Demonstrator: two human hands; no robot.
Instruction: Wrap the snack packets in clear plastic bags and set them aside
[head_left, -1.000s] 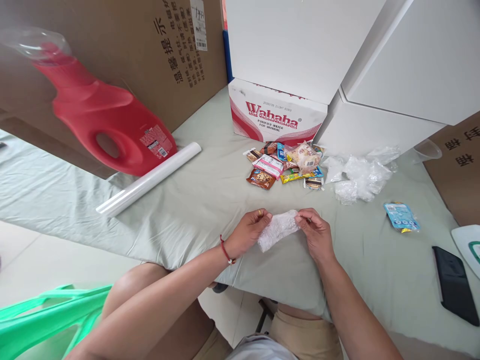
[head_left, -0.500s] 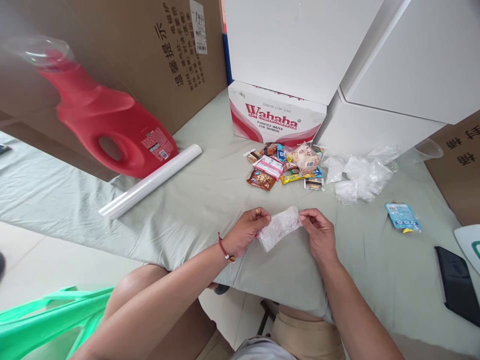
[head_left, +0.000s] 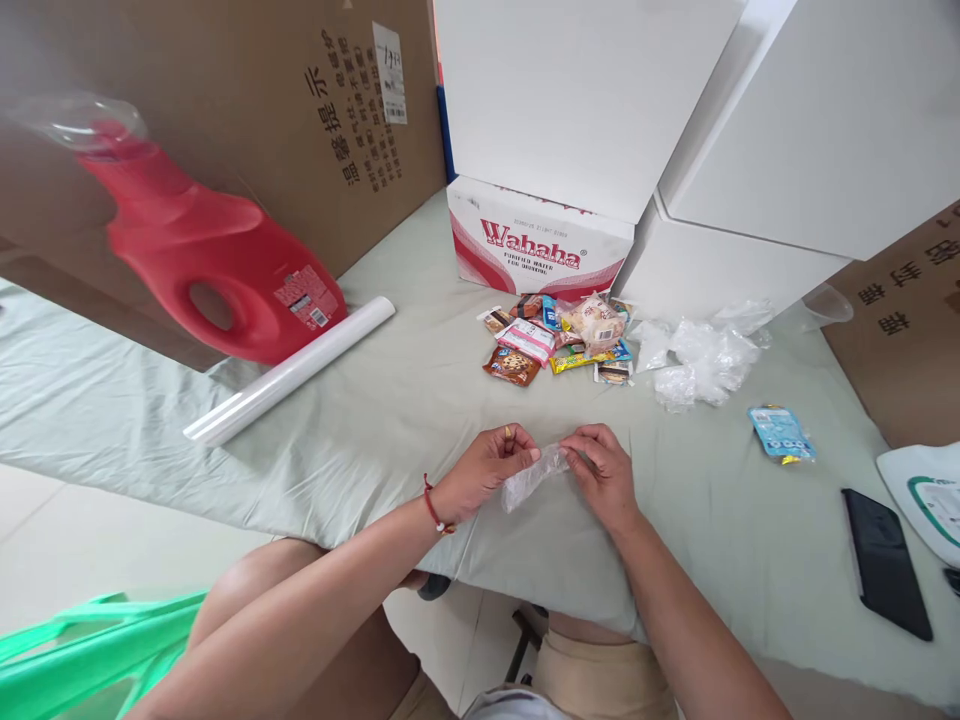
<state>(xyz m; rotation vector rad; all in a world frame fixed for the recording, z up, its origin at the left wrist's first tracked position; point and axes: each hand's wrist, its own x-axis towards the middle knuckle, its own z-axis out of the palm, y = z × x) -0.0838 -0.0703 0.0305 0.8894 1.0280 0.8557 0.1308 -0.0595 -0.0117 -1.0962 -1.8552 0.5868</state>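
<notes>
A crinkled clear plastic bag (head_left: 534,480) is stretched between my two hands, just above the near edge of the cloth-covered table. My left hand (head_left: 491,468) pinches its left end between thumb and fingers. The right end is pinched by my right hand (head_left: 600,475). Beyond my hands lies a pile of small wrapped snacks (head_left: 525,342) in brown, pink, yellow and blue packets. Beside that pile, to the right, is a heap of crumpled clear plastic bags (head_left: 705,358). A blue snack packet (head_left: 781,433) lies alone further right.
A white roll (head_left: 292,370) and a red jug (head_left: 225,260) are on the left, before a brown carton (head_left: 300,130). A Wahaha box (head_left: 540,240) and white boxes (head_left: 585,90) stand behind. A black phone (head_left: 885,565) and white device (head_left: 930,490) are at right.
My right hand has come closer to my left, and the plastic bag between them is bunched narrower. The whole view has shifted slightly.
</notes>
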